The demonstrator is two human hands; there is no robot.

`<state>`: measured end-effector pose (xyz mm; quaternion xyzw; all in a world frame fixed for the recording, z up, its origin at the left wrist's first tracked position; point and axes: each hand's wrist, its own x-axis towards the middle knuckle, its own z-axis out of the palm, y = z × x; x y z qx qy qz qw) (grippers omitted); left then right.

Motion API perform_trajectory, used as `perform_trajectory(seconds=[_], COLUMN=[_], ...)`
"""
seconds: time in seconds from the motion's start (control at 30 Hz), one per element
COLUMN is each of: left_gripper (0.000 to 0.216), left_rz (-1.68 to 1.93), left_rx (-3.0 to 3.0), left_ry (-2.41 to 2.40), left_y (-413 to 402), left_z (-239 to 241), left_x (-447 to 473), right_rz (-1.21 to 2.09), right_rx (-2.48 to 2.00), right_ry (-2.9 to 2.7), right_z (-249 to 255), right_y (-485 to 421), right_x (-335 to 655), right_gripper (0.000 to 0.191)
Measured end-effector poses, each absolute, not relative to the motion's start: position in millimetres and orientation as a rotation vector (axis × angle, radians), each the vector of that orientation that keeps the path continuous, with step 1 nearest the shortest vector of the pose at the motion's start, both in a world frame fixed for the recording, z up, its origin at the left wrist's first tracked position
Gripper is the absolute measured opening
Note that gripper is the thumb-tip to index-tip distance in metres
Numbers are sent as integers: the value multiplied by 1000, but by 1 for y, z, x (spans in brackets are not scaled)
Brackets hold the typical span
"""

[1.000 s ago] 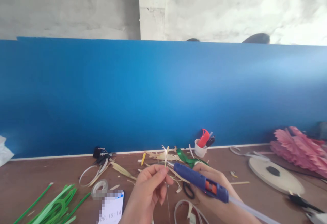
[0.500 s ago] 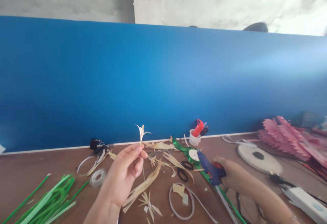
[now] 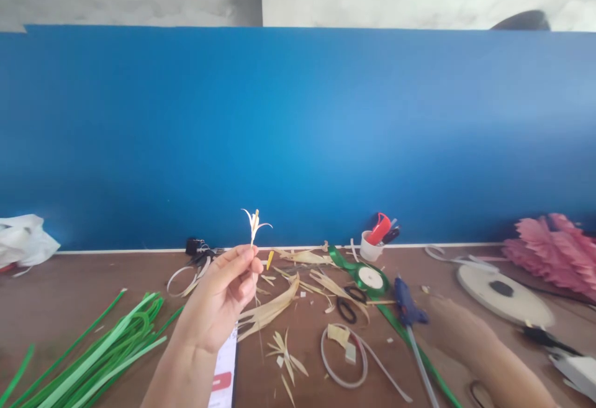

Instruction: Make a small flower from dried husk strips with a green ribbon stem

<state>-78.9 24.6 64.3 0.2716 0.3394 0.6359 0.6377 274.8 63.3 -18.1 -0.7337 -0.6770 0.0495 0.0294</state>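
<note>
My left hand (image 3: 233, 281) is closed, pinching a small pale flower (image 3: 254, 225) upright by its thin stem. Its narrow petals curl outward around a yellowish centre. My right hand (image 3: 442, 318) is a blur just right of a blue hot glue gun (image 3: 406, 302), which lies on the table with a glue stick (image 3: 421, 364) out of its back. A gap shows between hand and gun; the fingers are smeared. Between my hands lie dried husk strips (image 3: 272, 312), a star-shaped husk piece (image 3: 287, 355), black-handled scissors (image 3: 347, 310) and a green ribbon spool (image 3: 372, 277).
Green pipe cleaners (image 3: 107, 346) lie at left. A phone (image 3: 226, 371) is partly under my left forearm. A white cup (image 3: 371, 248) of tools stands against the blue partition (image 3: 279, 135). At right are a pale disc (image 3: 521, 305), pink paper (image 3: 554, 253) and a white power strip (image 3: 570, 364).
My right hand has let go of the glue gun and moved off to its right. The view has shifted left. My left hand keeps the flower raised.
</note>
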Motion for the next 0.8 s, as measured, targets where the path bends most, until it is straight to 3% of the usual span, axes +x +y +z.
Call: perform_trajectory(seconds=[0.2, 0.4, 0.57, 0.8], left_gripper=[17, 16, 15, 17], left_rz=[1384, 1365, 1341, 1353], left_rx=[644, 652, 646, 651], left_ry=[761, 762, 764, 779], left_y=[24, 27, 30, 33], left_z=[60, 57, 56, 54], left_x=[-72, -69, -67, -64], right_rz=[327, 507, 734, 683], right_rx=[-2008, -1773, -1576, -1553], right_ry=[-2390, -2495, -2585, -2669], right_z=[0, -14, -28, -24], right_y=[68, 85, 86, 78], right_x=[195, 140, 126, 132], right_gripper=[22, 18, 20, 25])
